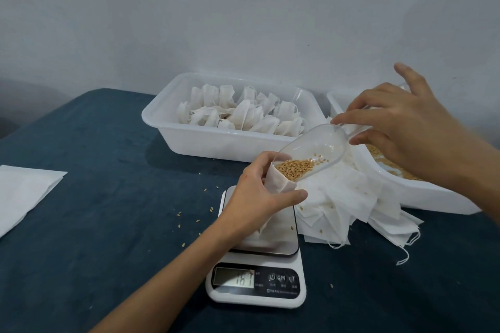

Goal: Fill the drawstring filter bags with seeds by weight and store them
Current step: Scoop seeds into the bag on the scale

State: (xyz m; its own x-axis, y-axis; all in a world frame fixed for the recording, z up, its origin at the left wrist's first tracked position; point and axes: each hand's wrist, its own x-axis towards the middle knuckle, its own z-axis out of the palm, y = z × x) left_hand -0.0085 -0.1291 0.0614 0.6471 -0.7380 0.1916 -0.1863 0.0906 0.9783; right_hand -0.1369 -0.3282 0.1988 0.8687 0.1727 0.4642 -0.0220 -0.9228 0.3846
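My left hand [257, 192] grips an open white filter bag [278, 184] standing on the steel plate of a white kitchen scale [257, 286]. My right hand [400, 127] pinches the handle of a clear plastic scoop [316, 146], tilted down with its mouth at the bag's opening. Golden seeds [297, 167] lie at the scoop's lip. The scale's display shows a blurred number.
A white tray [189, 135] behind the scale holds several filled, tied bags. A second white tray [422, 192] at right holds loose seeds. A pile of flat empty bags [349, 205] lies beside the scale. White paper [21, 192] sits at left. Stray seeds dot the dark blue cloth.
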